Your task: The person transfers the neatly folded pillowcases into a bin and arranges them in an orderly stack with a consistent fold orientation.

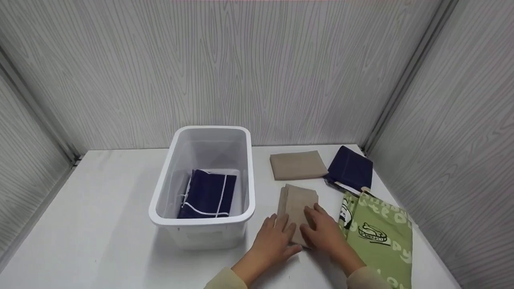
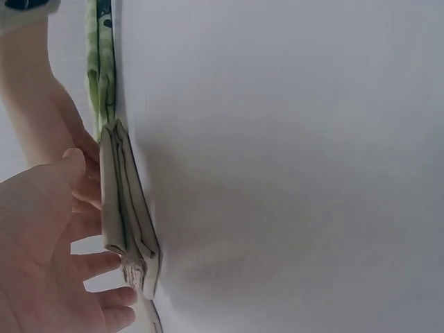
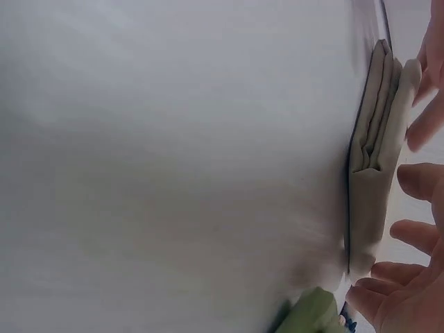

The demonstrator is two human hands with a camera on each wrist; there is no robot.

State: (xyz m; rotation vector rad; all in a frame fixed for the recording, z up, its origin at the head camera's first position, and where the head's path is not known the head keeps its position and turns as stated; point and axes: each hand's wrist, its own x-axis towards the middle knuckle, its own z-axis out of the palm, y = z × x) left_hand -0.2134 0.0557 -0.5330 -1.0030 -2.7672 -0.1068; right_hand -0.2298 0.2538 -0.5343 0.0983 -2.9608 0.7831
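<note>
A beige cloth (image 1: pixel 297 206), folded into a narrow thick bundle, lies on the white table to the right of the bin. My left hand (image 1: pixel 273 237) touches its near left part with spread, fairly straight fingers. On the right side of the bundle, my right hand (image 1: pixel 324 233) rests its extended fingertips on the fabric. Several stacked layers of the same cloth (image 2: pixel 125 201) show edge-on in the left wrist view, beside the fingers. In the right wrist view the fingers of my right hand (image 3: pixel 416 270) lie along the folded cloth (image 3: pixel 368 215). Neither hand grips it.
A white plastic bin (image 1: pixel 200 221) stands left of the hands, with navy folded fabric (image 1: pixel 209 194) with white trim inside. Another beige folded cloth (image 1: pixel 298 165) lies behind. At the right are a navy folded cloth (image 1: pixel 351 168) and green printed fabric (image 1: pixel 381 241). Grained panels (image 1: pixel 213 72) enclose the table.
</note>
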